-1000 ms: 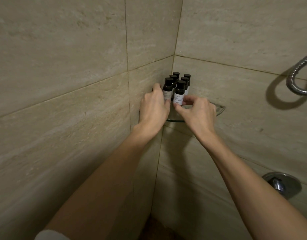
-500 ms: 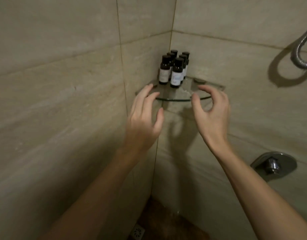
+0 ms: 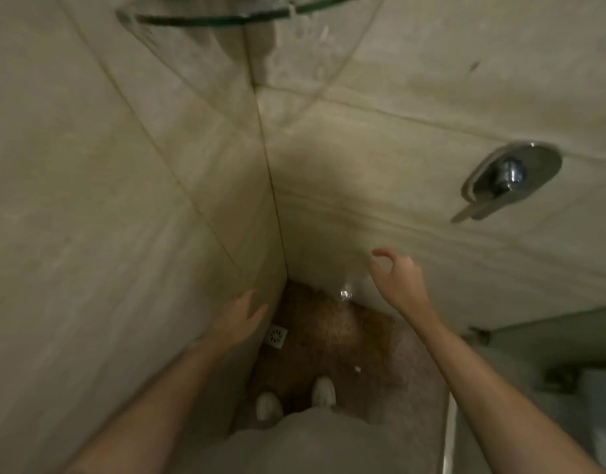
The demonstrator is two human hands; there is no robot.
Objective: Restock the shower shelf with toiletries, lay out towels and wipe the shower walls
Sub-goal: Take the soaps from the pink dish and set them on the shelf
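Hanging empty: left hand (image 3: 238, 319) fingers spread | right hand (image 3: 395, 280) loosely curled | glass shelf (image 3: 226, 18) edge only, contents unseen

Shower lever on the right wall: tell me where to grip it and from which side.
Grip the lever near its free tip, where it sticks out down and left past the round chrome plate. Come from below with the right hand, the nearer one, fingers curling under the flat blade and thumb on top. It is thin and flat, so a pinch should do. Both hands are empty.
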